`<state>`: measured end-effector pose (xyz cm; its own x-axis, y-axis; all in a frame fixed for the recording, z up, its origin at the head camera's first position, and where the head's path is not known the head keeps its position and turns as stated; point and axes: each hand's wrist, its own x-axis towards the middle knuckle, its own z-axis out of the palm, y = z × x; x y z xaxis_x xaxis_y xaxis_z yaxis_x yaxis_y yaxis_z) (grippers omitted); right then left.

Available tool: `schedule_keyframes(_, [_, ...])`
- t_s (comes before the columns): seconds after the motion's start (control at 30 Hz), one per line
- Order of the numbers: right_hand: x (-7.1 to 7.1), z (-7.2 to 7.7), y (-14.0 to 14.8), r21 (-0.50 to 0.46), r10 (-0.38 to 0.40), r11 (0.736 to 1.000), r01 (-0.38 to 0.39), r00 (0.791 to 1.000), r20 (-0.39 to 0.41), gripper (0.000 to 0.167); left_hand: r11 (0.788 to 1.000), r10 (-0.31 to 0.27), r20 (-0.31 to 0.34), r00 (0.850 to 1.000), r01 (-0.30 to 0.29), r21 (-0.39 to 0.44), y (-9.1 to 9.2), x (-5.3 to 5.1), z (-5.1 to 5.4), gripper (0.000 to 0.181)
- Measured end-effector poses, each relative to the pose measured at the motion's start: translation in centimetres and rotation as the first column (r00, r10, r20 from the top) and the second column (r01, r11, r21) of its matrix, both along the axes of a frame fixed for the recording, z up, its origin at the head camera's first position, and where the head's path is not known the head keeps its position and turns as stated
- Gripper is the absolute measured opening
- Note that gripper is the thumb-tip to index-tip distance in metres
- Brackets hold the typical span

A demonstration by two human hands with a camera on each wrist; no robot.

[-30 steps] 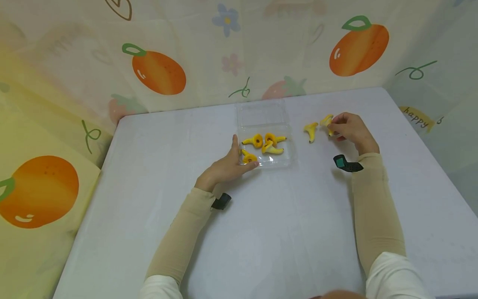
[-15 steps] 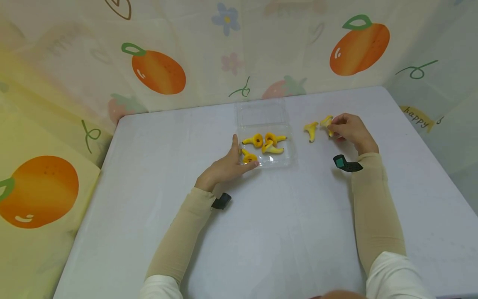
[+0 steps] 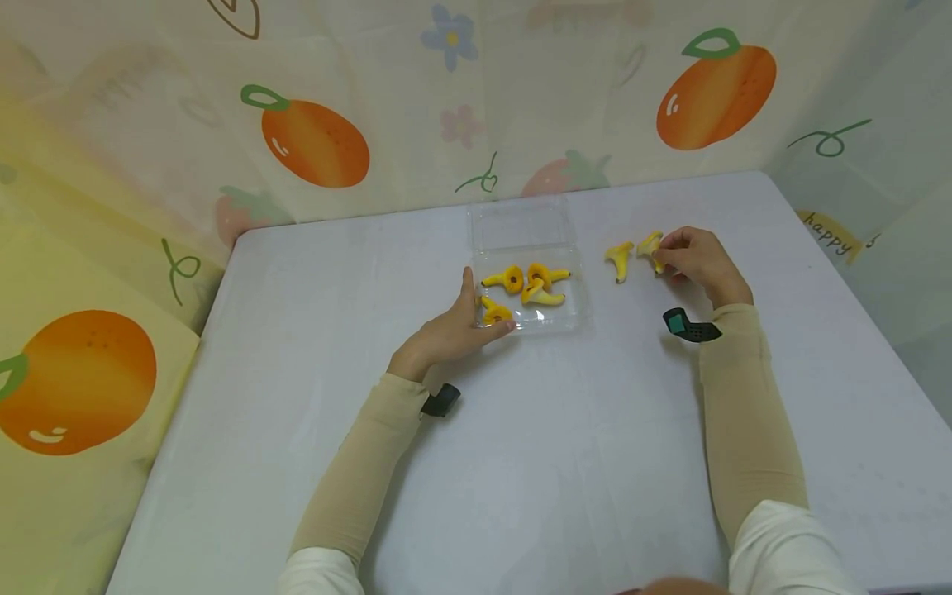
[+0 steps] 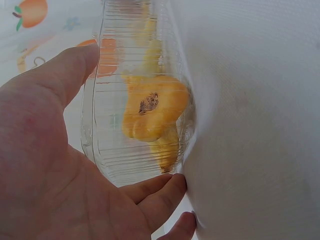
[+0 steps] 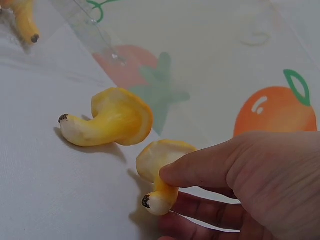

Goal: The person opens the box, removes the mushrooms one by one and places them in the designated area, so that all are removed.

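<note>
My left hand [image 3: 446, 329] rests against the left end of a clear plastic clamshell box [image 3: 576, 310], its thumb and fingers extended along the box's sides. The left wrist view shows the thumb [image 4: 80, 65] at the rim and fingertips [image 4: 172, 187] low by the table. Inside the box lie several yellow-orange chanterelle mushrooms [image 3: 546, 295]. To the right of it, my right hand [image 3: 699, 258] pinches a chanterelle mushroom [image 5: 165, 155] between thumb and fingers, close to the table. Another chanterelle mushroom [image 5: 112, 120] lies beside it on the table, just to its left.
The box's clear lid [image 3: 521, 227] is folded back toward the rear edge of the white-covered table [image 3: 521, 463]. A fruit-printed cloth [image 3: 446, 99] hangs behind and on both sides. Dark wrist devices [image 3: 692, 326] sit at both wrists.
My right hand and the mushroom in it have shifted very slightly toward me. The left hand, the box and the other mushrooms stay put.
</note>
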<state>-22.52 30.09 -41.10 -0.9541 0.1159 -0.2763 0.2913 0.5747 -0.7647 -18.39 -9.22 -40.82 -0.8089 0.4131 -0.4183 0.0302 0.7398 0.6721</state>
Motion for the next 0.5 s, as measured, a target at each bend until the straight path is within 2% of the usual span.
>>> schedule_keyframes(0.5, [0.08,-0.10,-0.02,-0.001,0.005,1.000,-0.005,0.999,0.033,0.035,1.000,-0.002,0.002,1.000,0.002,-0.006,-0.09,0.01,0.14,0.125])
